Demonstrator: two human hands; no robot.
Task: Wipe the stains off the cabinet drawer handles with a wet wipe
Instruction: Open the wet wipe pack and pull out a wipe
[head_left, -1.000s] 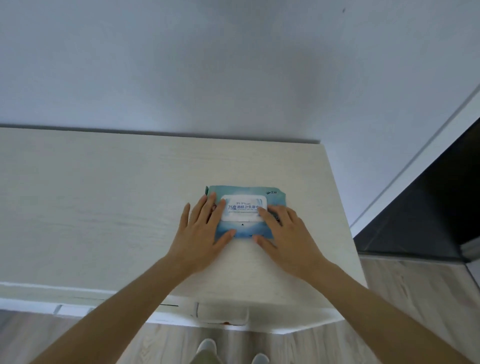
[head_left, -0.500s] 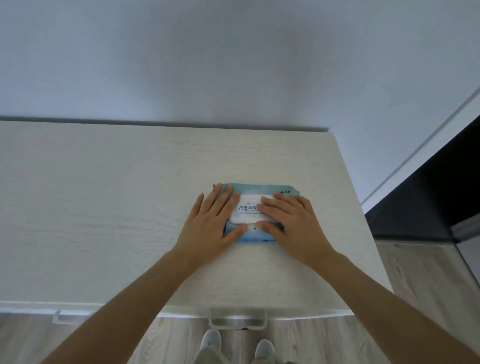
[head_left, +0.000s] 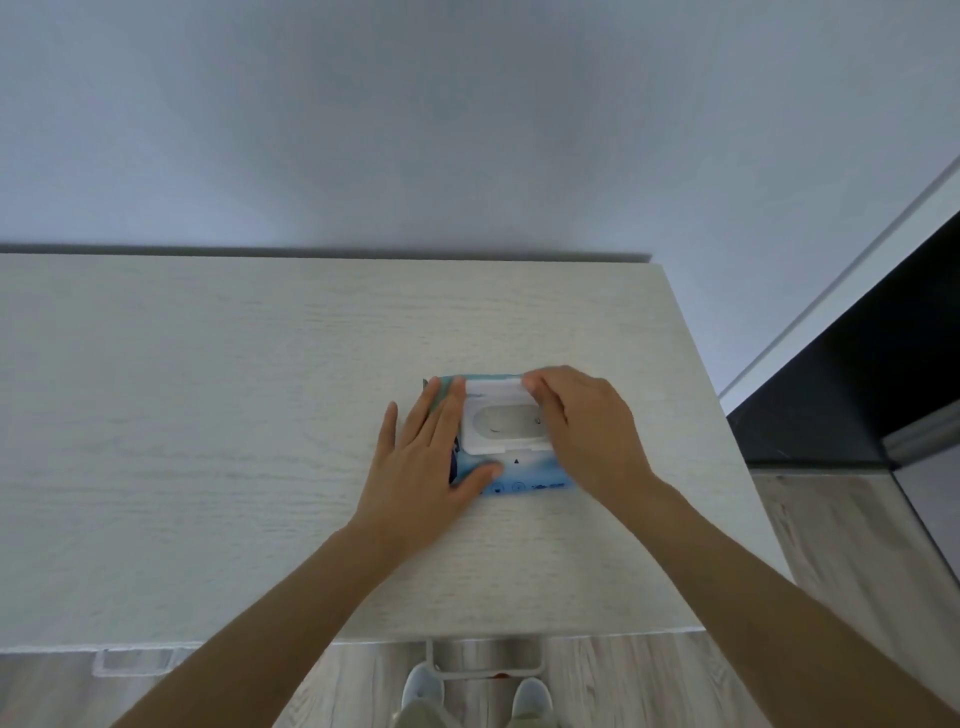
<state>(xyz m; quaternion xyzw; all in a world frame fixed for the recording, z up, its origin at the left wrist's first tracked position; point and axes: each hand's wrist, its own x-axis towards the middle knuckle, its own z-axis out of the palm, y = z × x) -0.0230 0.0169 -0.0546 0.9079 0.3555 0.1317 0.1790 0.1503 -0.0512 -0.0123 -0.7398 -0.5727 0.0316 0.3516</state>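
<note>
Wipes pack (head_left: 524, 475) near cabinet's (head_left: 208, 415) right edge

Both forearms reach forward from the near edge, bare. The left hand (head_left: 423, 470) lies flat with palm down, the fingers straight and a little spread, the thumb pointing to the right. The right hand (head_left: 584, 431) is arched, its fingers curled, and the fingertips (head_left: 531, 385) pinch at the far side.
</note>
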